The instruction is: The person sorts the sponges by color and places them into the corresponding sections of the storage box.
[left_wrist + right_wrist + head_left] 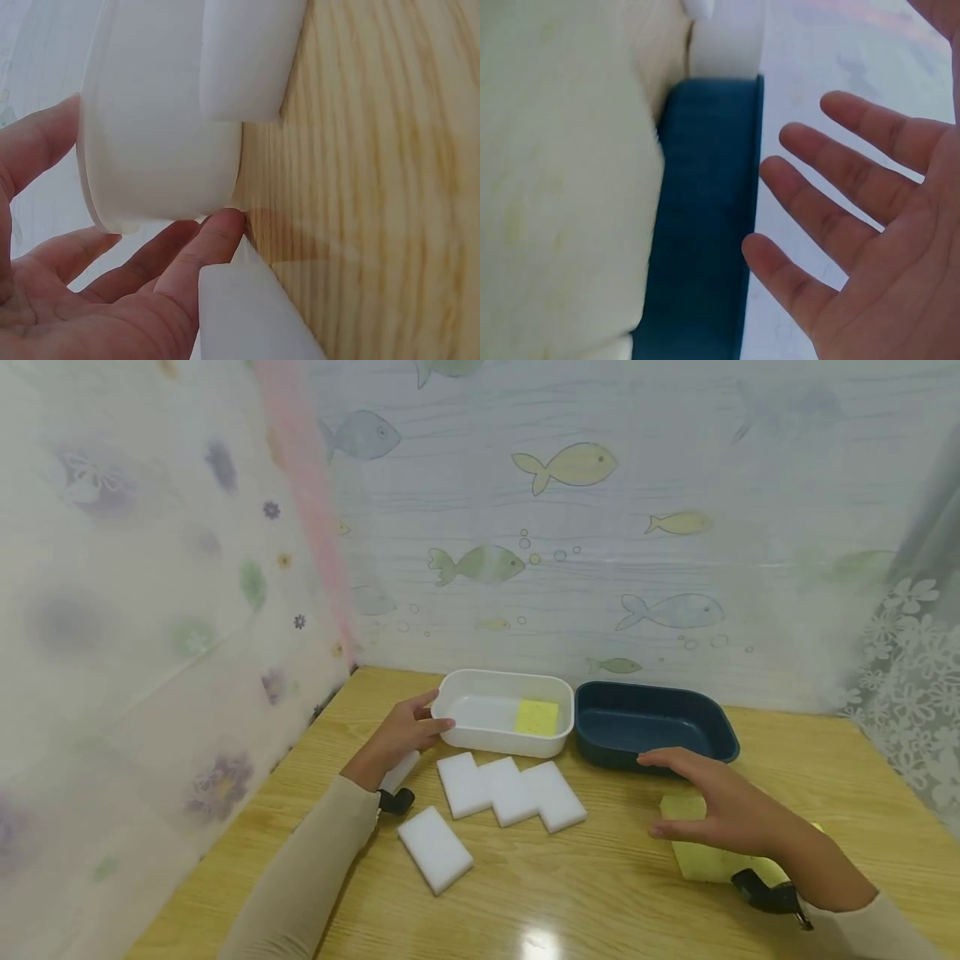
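Note:
My left hand (408, 727) holds the left end of a white rectangular container (502, 742). Its thumb lies at the rim and the fingers spread along the end wall, seen close up in the left wrist view. Inside the container is a yellow sponge (537, 717). My right hand (731, 806) hovers with spread fingers and nothing in its grasp. Beneath it are yellow sponges (697, 860), partly hidden by the hand. Just beyond the fingertips stands a dark blue container (652, 727), whose visible interior holds nothing.
White sponges (465, 785) lie overlapped in a row before the white container, with a separate one (435, 850) nearer. Another white block (401, 771) is partly behind the left wrist. A fish-patterned curtain (570, 568) hangs behind the wooden table (600, 893).

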{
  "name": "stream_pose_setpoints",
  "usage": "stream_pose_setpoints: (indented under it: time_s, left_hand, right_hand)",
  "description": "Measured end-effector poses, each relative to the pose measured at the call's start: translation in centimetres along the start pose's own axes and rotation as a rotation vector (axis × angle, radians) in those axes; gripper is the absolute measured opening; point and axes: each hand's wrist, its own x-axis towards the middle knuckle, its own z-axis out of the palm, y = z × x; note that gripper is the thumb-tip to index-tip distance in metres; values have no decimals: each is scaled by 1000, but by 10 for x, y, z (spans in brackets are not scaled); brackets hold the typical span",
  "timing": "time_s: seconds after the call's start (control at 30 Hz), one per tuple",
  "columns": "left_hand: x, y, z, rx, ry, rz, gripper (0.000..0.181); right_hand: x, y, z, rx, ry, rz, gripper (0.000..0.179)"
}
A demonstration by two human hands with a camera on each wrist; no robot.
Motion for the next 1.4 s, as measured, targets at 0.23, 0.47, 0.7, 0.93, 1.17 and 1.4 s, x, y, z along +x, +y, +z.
stream_pose_setpoints:
  time_s: [0.23, 0.47, 0.7, 0.93, 1.17, 1.4]
  left_hand:
    - [-3, 2, 0, 1, -14, 1, 89]
    - [-5, 3, 2, -1, -18, 2, 89]
    - [-4, 3, 3, -19, -20, -1, 89]
    - [-4, 1, 1, -24, -15, -12, 90]
    - [-3, 0, 1, -15, -13, -9, 90]
    - [-2, 0, 1, -30, -22, -10, 91]
  right_hand:
    - [-19, 12, -7, -5, -7, 35, 84]
    - [-33, 27, -13, -4, -70, 96, 94]
    - [-41, 39, -19, 22, -138, 118, 106]
    - [-43, 51, -19, 44, -195, 122, 109]
    - [-45, 55, -16, 29, -229, 114, 106]
    - [-46, 56, -15, 46, -271, 125, 105]
